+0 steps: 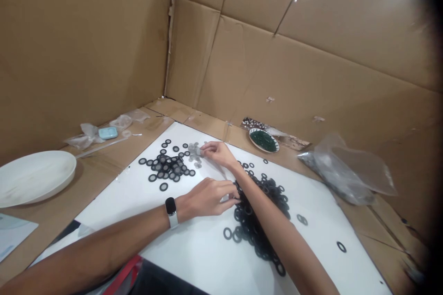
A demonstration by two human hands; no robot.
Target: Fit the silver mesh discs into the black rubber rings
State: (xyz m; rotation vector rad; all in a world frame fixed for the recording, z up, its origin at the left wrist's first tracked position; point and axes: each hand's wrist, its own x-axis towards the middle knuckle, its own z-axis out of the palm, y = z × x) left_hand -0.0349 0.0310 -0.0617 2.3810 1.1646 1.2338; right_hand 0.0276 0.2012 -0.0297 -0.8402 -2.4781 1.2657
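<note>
My left hand, with a watch on its wrist, reaches the left edge of a heap of black rings. Its thumb and fingers come together on a black ring there. Crossing beyond it, my right hand has its fingertips pinched among small grey discs; whatever lies between them is too small to make out. Left of the discs is a pile of black rings with grey centres. All of these lie on a white board.
A white bowl stands at the left, near a light blue case and crumpled plastic. At the back is a small dish of dark green bits. A clear plastic bag lies at the right. Cardboard walls enclose the table.
</note>
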